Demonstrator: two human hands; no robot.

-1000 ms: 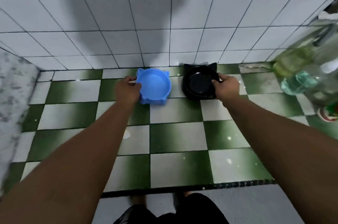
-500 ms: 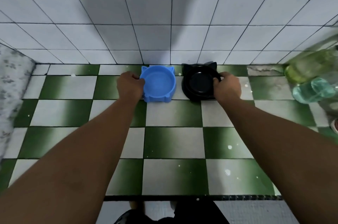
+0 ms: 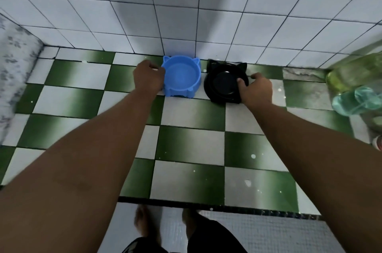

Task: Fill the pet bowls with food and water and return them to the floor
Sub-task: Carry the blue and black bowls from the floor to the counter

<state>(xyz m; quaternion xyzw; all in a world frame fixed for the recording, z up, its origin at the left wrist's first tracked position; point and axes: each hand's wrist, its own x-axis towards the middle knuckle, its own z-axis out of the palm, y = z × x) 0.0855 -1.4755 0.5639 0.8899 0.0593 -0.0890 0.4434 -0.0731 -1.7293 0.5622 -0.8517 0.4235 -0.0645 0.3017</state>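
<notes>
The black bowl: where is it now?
Head view: the black bowl sits on the floor by the wall, right of the blue bowl, gripped by the right hand.

The left forearm [image 3: 93, 149] and right forearm [image 3: 310, 139] are bare to the frame edge, as are the left hand [image 3: 147, 79] and right hand [image 3: 256, 92]. Lower down sits a black garment [image 3: 206, 240], kind unclear. Past it show 2 blurred bare feet, left foot [image 3: 144, 223] and right foot [image 3: 191, 221].

The left hand [image 3: 148, 77] grips the blue bowl [image 3: 182, 76]; the right hand [image 3: 256, 91] grips the black bowl [image 3: 224, 84].
</notes>
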